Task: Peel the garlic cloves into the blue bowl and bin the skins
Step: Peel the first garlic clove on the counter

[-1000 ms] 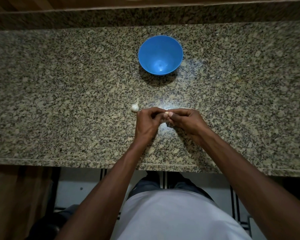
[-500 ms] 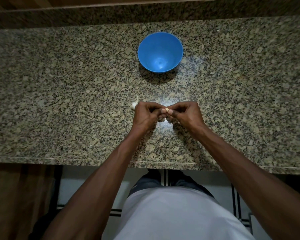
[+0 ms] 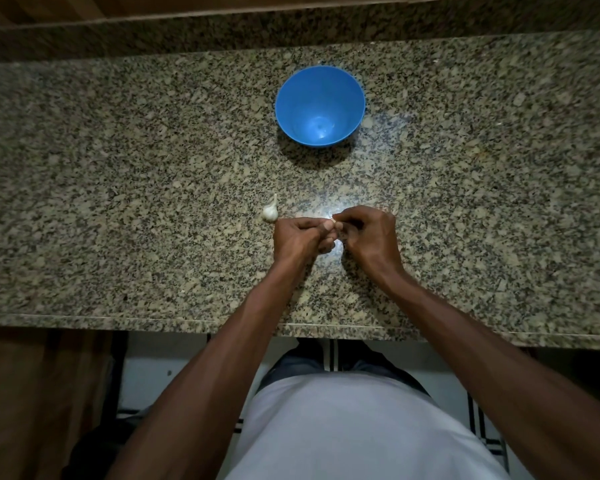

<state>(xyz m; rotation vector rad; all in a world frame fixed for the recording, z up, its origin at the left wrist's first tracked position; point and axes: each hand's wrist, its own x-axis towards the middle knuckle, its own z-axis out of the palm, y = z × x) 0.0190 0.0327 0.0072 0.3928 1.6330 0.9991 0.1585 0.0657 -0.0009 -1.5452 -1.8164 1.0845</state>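
- Left hand (image 3: 297,239) and right hand (image 3: 371,235) meet knuckle to knuckle above the near-middle of the speckled granite counter (image 3: 118,202), fingers curled, pinching a small pale garlic clove (image 3: 334,221) between the fingertips.
- Garlic bulb (image 3: 270,211), white, papery, with a pointed stem, lies just left of the left hand.
- Blue bowl (image 3: 320,106), round smooth plastic, sits toward the far edge, middle.

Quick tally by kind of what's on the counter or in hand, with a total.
Blue bowl: 1, nothing visible inside.
Garlic bulb lying on the granite counter: 1.
Garlic clove pinched between left hand and right hand: 1, mostly hidden by fingers.
Total: 3 items.
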